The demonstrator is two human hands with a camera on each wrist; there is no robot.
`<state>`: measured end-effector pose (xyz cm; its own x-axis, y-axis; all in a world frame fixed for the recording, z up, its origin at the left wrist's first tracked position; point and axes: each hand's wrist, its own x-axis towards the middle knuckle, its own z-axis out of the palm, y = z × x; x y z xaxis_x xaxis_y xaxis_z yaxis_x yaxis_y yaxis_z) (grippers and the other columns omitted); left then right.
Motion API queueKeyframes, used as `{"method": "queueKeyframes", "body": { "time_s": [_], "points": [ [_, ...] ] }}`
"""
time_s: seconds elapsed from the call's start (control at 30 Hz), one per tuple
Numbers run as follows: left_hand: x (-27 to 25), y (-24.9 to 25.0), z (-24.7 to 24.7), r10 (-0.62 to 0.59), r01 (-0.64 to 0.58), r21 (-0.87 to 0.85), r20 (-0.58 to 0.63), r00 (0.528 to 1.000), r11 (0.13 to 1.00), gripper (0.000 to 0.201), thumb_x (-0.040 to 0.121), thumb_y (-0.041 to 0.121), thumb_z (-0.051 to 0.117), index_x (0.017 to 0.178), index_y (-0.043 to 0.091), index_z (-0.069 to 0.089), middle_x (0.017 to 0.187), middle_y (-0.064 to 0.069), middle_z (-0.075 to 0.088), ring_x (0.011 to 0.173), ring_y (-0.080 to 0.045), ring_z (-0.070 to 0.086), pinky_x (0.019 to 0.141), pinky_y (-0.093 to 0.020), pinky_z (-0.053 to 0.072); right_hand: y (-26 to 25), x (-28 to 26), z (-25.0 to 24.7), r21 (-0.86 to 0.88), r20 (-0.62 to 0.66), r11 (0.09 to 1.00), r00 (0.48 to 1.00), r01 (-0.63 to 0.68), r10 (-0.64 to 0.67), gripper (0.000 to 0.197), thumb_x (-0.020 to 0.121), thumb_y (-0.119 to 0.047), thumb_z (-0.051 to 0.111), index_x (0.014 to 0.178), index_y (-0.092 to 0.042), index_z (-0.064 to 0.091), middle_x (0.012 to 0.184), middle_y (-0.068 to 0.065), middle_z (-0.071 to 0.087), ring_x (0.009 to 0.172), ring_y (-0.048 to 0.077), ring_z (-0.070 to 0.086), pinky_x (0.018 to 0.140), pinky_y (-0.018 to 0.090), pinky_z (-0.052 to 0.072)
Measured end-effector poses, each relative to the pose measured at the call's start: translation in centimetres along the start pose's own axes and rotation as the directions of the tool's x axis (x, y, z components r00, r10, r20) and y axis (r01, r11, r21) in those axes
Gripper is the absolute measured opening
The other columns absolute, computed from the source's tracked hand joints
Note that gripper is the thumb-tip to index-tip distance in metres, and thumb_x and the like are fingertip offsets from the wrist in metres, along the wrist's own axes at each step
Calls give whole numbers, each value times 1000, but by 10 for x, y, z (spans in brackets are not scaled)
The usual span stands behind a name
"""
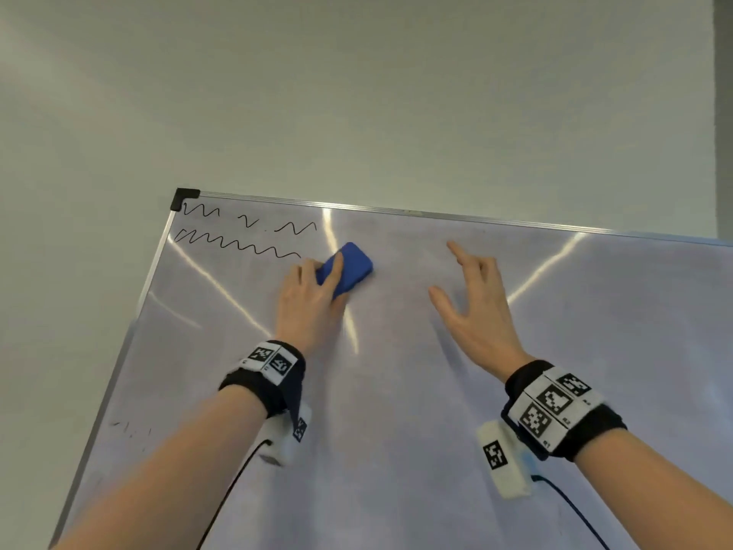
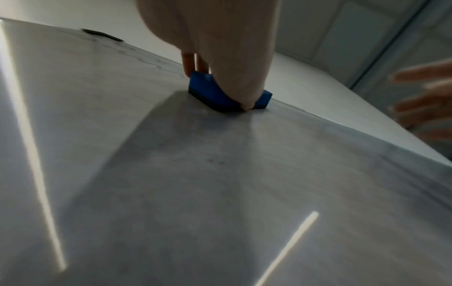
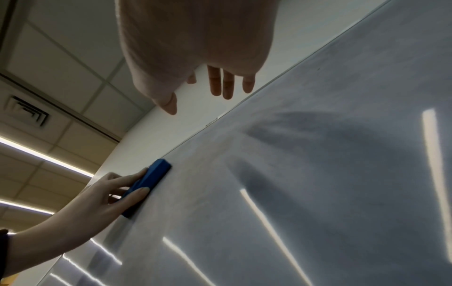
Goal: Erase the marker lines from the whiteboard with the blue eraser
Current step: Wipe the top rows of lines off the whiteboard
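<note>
Here, what is seen:
Whiteboard [image 1: 436, 391]: a glossy board with a metal frame and a black corner cap is mounted on a pale wall; streaks of reflected light are seen across it.
Marker lines [image 1: 238, 244]: black zigzags are left near the top left corner of the whiteboard, in two rows; a few faint marks are seen low by the left edge.
Blue eraser [image 1: 349, 267]: it is pressed flat on the whiteboard, just right of the end of the lower zigzag row and near the top edge.
Left hand [image 1: 309, 307]: the blue eraser is gripped by it, with the thumb on one long side and the fingers [image 3: 127, 179] on the other.
Right hand [image 1: 476, 307]: it is held spread and relaxed, well right of the eraser; nothing is held, and contact with the board cannot be told.
Wrists: black bands with coded tags are worn on both.
</note>
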<state>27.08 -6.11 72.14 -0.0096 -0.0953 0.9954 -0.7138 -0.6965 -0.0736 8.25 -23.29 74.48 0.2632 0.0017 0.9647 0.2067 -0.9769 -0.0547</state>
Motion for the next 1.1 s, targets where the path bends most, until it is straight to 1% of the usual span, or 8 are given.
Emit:
{"method": "queueKeyframes", "body": {
  "time_s": [0.1, 0.23, 0.4, 0.5, 0.8, 0.93, 1.0, 1.1],
  "points": [
    [-9, -28, -1, -145, 146, 30, -40, 989, 989, 53, 87, 30, 64, 131, 2, 52, 99, -26, 53, 81, -38, 51, 68, -43, 46, 9, -13, -6, -3, 11, 1000, 1000, -1, 1, 60, 91, -33, 55, 144, -32, 28, 114, -3, 34, 109, 16, 41, 100, 46, 37],
    [-10, 7, 1, -287, 288, -2, -88, 954, 958, 58, 81, 23, 72, 131, 1, 52, 96, -26, 53, 78, -37, 49, 67, -42, 42, 9, -23, -2, 21, 3, 998, 998, -56, 56, 61, 91, -33, 56, 144, -33, 27, 117, -4, 34, 114, 16, 41, 102, 45, 37],
    [-16, 43, 14, 19, -19, -18, -21, 1000, 1000, 57, 86, 34, 55, 135, 6, 48, 99, -20, 53, 77, -33, 49, 67, -41, 44, -13, -25, 21, 13, 23, 1000, 1000, -10, 9, 62, 90, -32, 57, 144, -33, 27, 113, -4, 34, 109, 18, 43, 100, 46, 38],
    [-8, 14, 6, 157, -157, -8, 6, 988, 988, 60, 78, 28, 72, 132, 12, 53, 94, -18, 54, 74, -31, 50, 63, -39, 45, -25, -17, 34, 27, -7, 998, 999, -54, 54, 61, 90, -33, 56, 143, -33, 27, 116, -4, 33, 114, 19, 42, 102, 47, 37],
    [-10, -152, -34, -295, 292, 42, 130, 946, 955, 58, 93, 37, 52, 145, 16, 37, 103, -23, 47, 90, -34, 44, 81, -42, 37, -85, 6, 96, 78, -45, 994, 996, -73, 76, 61, 90, -32, 56, 143, -36, 27, 118, -5, 32, 119, 18, 41, 104, 48, 34],
    [-12, -161, -38, -421, 410, 99, 162, 892, 907, 59, 96, 39, 44, 148, 16, 28, 107, -20, 44, 95, -32, 40, 86, -41, 34, -106, 10, 109, 74, -44, 995, 996, -71, 74, 60, 90, -32, 56, 143, -35, 27, 117, -4, 33, 119, 18, 41, 105, 48, 33],
    [-8, -143, -35, -419, 413, 69, 177, 891, 908, 60, 96, 38, 44, 148, 16, 26, 108, -19, 45, 95, -32, 41, 85, -40, 33, -114, 12, 112, 58, -52, 995, 995, -76, 80, 60, 91, -32, 56, 143, -34, 27, 118, -4, 33, 119, 18, 41, 105, 48, 33],
    [-6, -101, -25, -221, 225, -12, 137, 966, 974, 61, 85, 36, 62, 139, 12, 45, 97, -18, 52, 81, -31, 47, 70, -37, 38, -125, 17, 113, 54, -84, 996, 993, -76, 80, 61, 90, -31, 57, 144, -32, 28, 119, -5, 33, 121, 19, 41, 105, 46, 34]
  ]
}}
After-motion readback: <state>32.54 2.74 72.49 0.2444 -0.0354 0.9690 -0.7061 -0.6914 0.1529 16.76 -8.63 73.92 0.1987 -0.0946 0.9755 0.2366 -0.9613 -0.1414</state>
